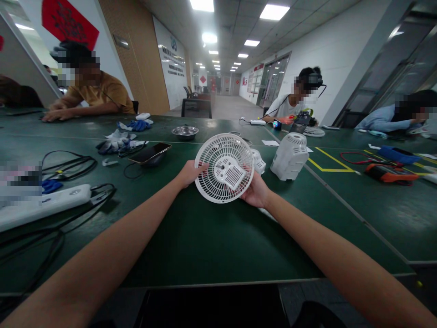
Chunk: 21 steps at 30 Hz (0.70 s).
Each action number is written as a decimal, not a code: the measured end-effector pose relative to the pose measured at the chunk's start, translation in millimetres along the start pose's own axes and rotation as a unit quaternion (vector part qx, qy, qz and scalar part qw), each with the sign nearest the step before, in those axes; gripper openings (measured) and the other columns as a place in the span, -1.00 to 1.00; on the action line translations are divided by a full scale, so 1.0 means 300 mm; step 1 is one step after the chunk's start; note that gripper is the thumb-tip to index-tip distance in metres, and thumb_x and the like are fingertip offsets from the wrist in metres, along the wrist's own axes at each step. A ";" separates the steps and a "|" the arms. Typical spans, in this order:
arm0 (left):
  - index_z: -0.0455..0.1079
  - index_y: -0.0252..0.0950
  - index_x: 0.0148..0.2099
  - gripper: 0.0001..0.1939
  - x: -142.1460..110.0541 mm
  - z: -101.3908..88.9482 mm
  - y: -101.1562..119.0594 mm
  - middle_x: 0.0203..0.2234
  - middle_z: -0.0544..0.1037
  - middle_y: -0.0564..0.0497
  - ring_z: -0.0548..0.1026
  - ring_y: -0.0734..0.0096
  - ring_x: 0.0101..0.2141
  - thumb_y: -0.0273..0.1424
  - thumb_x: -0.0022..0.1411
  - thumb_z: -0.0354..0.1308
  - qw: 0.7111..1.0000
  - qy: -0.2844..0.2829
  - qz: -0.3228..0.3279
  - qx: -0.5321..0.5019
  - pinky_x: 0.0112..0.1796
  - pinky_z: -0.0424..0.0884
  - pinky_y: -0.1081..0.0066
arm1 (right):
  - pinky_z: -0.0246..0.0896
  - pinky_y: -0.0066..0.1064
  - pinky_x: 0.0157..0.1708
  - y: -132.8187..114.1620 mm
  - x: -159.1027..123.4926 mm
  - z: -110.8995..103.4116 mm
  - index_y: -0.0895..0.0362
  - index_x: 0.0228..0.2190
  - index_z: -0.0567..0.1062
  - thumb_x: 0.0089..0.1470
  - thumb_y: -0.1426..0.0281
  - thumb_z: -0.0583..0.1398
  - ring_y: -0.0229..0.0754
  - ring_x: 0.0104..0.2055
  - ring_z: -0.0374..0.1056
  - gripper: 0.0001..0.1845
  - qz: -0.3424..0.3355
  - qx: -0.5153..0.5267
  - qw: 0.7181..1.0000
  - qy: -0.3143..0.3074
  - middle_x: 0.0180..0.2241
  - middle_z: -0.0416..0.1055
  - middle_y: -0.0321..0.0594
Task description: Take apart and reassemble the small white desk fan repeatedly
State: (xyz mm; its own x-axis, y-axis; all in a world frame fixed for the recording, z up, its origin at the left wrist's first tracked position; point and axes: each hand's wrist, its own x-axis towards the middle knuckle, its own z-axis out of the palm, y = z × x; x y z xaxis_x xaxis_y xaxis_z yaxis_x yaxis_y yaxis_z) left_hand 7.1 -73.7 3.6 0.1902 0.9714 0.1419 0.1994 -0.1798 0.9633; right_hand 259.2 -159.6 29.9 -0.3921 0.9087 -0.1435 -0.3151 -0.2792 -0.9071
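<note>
Between my two hands is a round white fan grille [218, 146], held up over the green table with its slotted hub facing me. My left hand [191, 174] grips its left rim, thumb on the near face. At the lower right rim my right hand [256, 191] holds it, the fingers mostly hidden behind the grille. A white plastic fan housing [290, 157] stands upright just to the right. Another small white vented part [258, 161] sits behind the grille and is partly covered by it.
A metal bowl [185, 132], a phone [152, 153] and gloves [118, 142] lie to the left. Cables and a white power strip [64, 199] run along the left side. An orange multimeter [391, 173] lies right. Several people sit across the table [218, 246].
</note>
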 end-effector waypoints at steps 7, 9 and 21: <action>0.51 -0.37 -0.27 -0.52 0.007 0.005 -0.006 -0.43 0.61 -0.08 0.56 0.28 -0.41 0.02 0.20 0.26 0.997 0.014 -0.019 -0.072 -0.26 0.49 0.27 | 0.49 -0.12 -0.09 -0.003 -0.005 0.007 0.05 -0.11 0.46 0.23 -0.02 0.05 -0.02 -0.01 0.50 -0.54 0.010 0.037 0.999 0.004 -0.13 0.57 -0.10; 0.50 -0.36 -0.29 -0.45 0.019 0.001 -0.018 -0.44 0.61 -0.09 0.56 0.28 -0.40 0.10 0.20 0.20 0.995 0.011 -0.025 -0.094 -0.25 0.49 0.28 | 0.50 -0.13 -0.11 0.006 -0.001 0.000 0.05 -0.14 0.46 0.22 0.00 0.07 -0.01 -0.02 0.50 -0.58 0.004 0.046 0.999 0.011 -0.15 0.58 -0.11; 0.46 -0.29 -0.45 -0.15 0.042 -0.008 -0.037 -0.49 0.60 -0.15 0.48 0.35 -0.51 0.37 0.18 -0.24 0.994 0.003 -0.030 -0.101 -0.43 0.32 0.39 | 0.47 -0.02 -0.07 -0.028 0.003 -0.031 -0.28 0.28 -0.05 0.14 -0.05 0.09 0.04 0.11 0.40 -0.25 -0.213 -0.159 0.956 0.121 0.23 0.30 -0.27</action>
State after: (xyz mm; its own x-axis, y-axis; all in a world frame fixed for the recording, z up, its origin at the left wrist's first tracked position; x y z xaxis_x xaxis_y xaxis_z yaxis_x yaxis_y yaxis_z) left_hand 4.9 -59.1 -4.6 0.1770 0.9806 0.0839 0.0131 -0.0876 0.9961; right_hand 269.6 -153.3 33.8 -0.0630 0.9749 0.2135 -0.1069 0.2062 -0.9727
